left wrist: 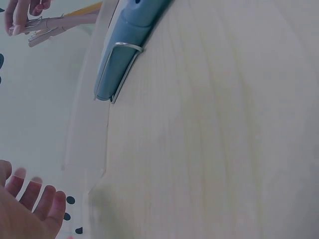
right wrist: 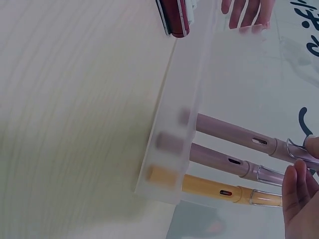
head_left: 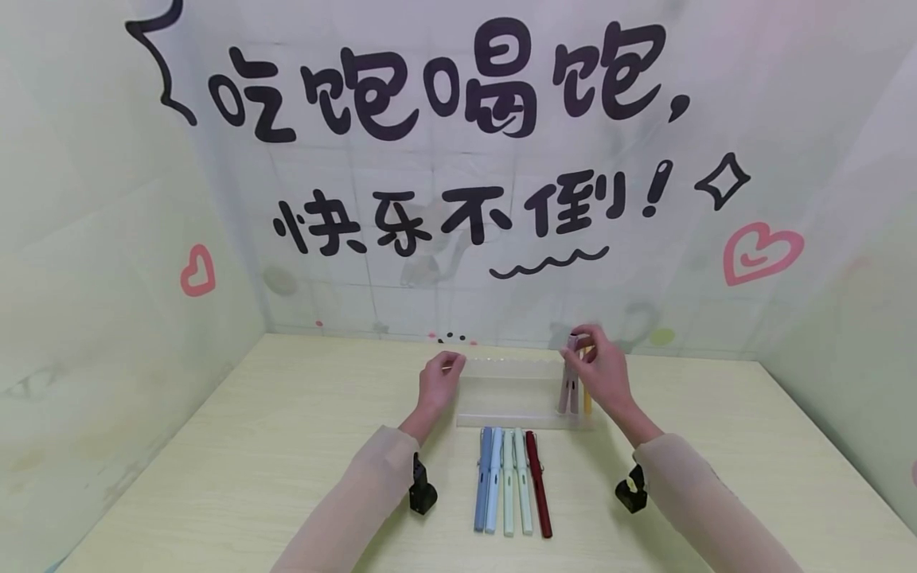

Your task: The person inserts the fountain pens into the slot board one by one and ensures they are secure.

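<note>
A translucent pen stand [head_left: 505, 396] stands upright on the table. At its upper left corner my left hand [head_left: 440, 380] pinches the panel's edge; some fingertips show faintly through the panel in the left wrist view. My right hand [head_left: 603, 372] pinches the capped top of a mauve pen [right wrist: 234, 133], whose lower end sits behind the stand's front lip. Beside it, a second mauve pen [right wrist: 219, 160] and a yellow pen [right wrist: 214, 190] lean in the stand's right end. The right fingers lie close to both, and contact is unclear.
In front of the stand lie a blue pen [head_left: 483, 481], a light blue pen [head_left: 494, 481], two pale green pens [head_left: 509, 481] and a dark red pen [head_left: 539, 485]. A printed curtain [head_left: 458, 310] hangs behind the pale wooden table [head_left: 301, 446].
</note>
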A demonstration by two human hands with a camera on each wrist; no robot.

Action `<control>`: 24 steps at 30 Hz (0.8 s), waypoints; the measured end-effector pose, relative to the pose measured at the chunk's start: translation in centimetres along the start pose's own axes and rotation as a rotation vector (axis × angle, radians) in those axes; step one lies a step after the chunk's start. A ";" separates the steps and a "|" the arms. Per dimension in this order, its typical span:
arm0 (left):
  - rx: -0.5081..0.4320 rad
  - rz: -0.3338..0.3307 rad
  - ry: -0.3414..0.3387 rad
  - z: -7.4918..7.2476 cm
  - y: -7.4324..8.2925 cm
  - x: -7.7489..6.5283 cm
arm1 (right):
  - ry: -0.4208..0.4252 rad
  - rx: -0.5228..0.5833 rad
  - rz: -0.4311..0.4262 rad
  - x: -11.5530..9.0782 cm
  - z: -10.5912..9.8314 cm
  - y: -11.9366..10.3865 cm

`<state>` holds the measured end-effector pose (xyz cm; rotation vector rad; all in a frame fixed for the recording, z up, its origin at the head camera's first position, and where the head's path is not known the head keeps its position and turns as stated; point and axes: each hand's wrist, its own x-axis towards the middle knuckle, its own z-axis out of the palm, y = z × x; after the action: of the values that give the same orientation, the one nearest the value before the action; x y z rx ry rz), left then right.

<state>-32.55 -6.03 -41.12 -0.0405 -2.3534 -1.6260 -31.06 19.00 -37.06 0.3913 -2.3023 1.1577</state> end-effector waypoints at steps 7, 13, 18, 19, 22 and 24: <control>0.001 -0.015 0.003 0.0 0.0 0.0 | -0.011 -0.022 -0.020 0.0 0.3 0.3; -0.003 -0.014 0.003 0.0 -0.1 0.1 | -0.033 -0.038 -0.019 0.0 0.5 0.4; -0.004 -0.009 0.004 0.1 -0.1 0.1 | -0.051 -0.041 -0.016 0.0 0.4 0.3; -0.004 -0.009 0.005 0.1 -0.1 0.1 | -0.056 -0.040 -0.015 0.0 0.4 0.2; -0.001 -0.009 0.007 0.1 -0.1 0.1 | -0.075 -0.036 -0.021 0.0 0.2 0.2; -0.001 -0.012 0.007 0.0 -0.1 0.1 | -0.089 -0.035 -0.030 0.1 0.0 0.3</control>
<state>-32.66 -6.03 -41.16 -0.0212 -2.3520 -1.6295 -31.29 19.15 -37.23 0.4719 -2.3811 1.1044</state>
